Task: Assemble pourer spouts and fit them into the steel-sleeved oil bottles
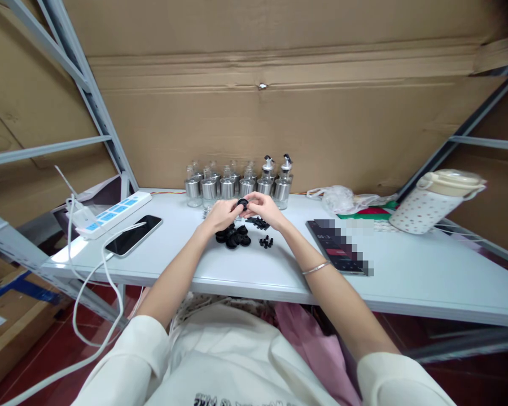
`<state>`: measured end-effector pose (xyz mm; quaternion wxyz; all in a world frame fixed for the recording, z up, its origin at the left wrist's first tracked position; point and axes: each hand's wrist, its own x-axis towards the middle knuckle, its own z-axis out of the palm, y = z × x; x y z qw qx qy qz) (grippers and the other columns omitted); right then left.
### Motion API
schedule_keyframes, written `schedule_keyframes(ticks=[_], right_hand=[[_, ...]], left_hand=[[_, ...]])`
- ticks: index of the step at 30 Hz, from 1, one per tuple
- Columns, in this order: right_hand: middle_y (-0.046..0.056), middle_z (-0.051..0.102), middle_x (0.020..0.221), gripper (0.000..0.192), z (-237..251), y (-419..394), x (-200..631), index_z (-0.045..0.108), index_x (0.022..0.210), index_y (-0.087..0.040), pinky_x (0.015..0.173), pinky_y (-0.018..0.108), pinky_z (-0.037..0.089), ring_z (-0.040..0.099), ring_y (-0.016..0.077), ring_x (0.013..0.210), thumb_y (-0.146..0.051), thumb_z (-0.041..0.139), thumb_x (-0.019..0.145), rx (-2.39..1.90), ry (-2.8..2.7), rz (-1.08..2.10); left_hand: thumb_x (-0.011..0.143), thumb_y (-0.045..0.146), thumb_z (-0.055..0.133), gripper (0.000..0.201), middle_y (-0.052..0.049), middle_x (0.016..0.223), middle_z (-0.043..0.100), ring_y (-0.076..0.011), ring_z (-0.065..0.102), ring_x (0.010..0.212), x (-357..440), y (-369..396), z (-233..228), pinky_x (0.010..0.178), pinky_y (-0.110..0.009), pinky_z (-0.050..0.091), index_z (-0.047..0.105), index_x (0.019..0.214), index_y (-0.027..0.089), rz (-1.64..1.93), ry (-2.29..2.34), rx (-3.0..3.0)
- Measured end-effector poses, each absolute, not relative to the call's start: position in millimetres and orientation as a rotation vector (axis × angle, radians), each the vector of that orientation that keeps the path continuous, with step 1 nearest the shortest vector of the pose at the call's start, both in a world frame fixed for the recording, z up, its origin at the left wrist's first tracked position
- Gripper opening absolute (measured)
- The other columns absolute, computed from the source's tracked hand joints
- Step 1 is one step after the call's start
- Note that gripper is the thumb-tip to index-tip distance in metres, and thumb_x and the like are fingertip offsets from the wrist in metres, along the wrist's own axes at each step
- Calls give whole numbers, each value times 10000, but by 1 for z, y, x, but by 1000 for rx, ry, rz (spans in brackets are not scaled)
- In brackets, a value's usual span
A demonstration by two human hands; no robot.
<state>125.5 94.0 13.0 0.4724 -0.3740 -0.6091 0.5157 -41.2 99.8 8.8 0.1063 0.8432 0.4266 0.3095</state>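
**Two hands on one black ring**

Both of your hands meet over the middle of the white desk [406,270], fingers pinched together on a small black ring [242,203] held just above the surface. Your left hand [223,214] grips it from the left, your right hand [265,208] from the right, and the fingertips touch around the part. A thin bracelet [316,267] sits on your right wrist.

Just below the hands lies a heap of black rings [232,235], with a few smaller black pieces [266,242] beside it to the right and more [258,222] under your right hand. Behind the hands stands a cluster of glass bottles with metal bases [237,183]; two at the right end carry pour spouts. To the left lie a phone [133,235] and a power strip [110,214], and far right a dotted jug [438,202].
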Motion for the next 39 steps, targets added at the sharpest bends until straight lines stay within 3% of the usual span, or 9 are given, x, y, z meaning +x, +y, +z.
schedule_keyframes(ticks=[12, 18, 32, 35, 39], right_hand=[[-3, 689, 587, 191, 14, 92, 129, 529, 798, -182, 637, 269, 581, 712, 168, 633, -165, 668, 669, -883, -1590, 1262], [-35, 651, 536, 191, 13, 93, 128, 513, 779, -195, 605, 281, 552, 695, 169, 587, -175, 642, 639, -872, -1614, 1214], [-14, 685, 590, 162, 11, 97, 130, 507, 774, -196, 716, 324, 520, 699, 186, 639, -180, 599, 641, -857, -1650, 1123], [-24, 678, 604, 197, 11, 99, 131, 503, 773, -198, 732, 329, 516, 686, 168, 619, -216, 642, 635, -848, -1586, 1129], [-37, 682, 666, 301, 12, 101, 133, 480, 771, -206, 732, 305, 511, 664, 134, 637, -281, 717, 602, -801, -1499, 1129]], left_hand=[[790, 389, 350, 324, 26, 542, 438, -120, 397, 557, -42, 105, 4, 564, -240, 283, 504, 627, 155, 974, 1164, 2372], [781, 383, 359, 307, 39, 521, 378, -104, 346, 531, -43, 107, 2, 537, -239, 249, 469, 601, 160, 1006, 1156, 2354], [798, 373, 376, 303, 41, 518, 351, -98, 325, 519, -39, 101, 8, 533, -244, 230, 404, 572, 173, 1019, 1223, 2397], [843, 378, 377, 281, 23, 604, 451, -117, 403, 568, -38, 101, 7, 562, -242, 287, 435, 655, 178, 1097, 1230, 2451], [892, 449, 399, 291, -29, 898, 589, -149, 550, 731, -37, 99, 5, 691, -255, 402, 486, 967, 182, 1152, 1168, 2408]])
